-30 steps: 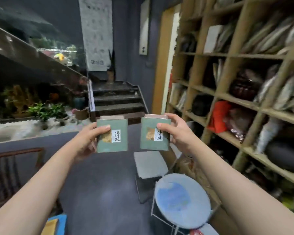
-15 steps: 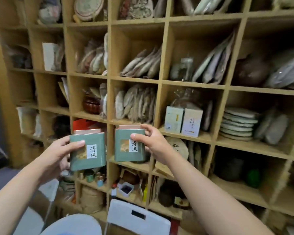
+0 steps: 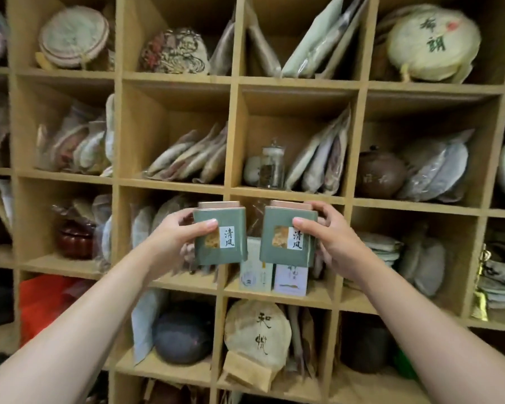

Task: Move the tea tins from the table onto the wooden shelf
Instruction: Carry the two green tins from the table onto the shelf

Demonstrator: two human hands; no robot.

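I hold two green square tea tins with copper-coloured lids and white labels, both upright in the air. My left hand grips the left tin from its left side. My right hand grips the right tin from its right side, thumb across the front. Both tins hover close in front of the wooden shelf, level with its third visible row. The left tin overlaps the upright divider; the right tin covers the compartment with two small boxes.
The shelf's cubbies are crowded with wrapped tea cakes, a glass jar, a brown clay teapot, a dark red lidded pot and a dark round pot. The middle cubby above the tins has some bare floor at its front.
The view swung from the room with stairs to face the shelf head-on and came closer. Both hands kept their tins and rose slightly toward the middle compartments.
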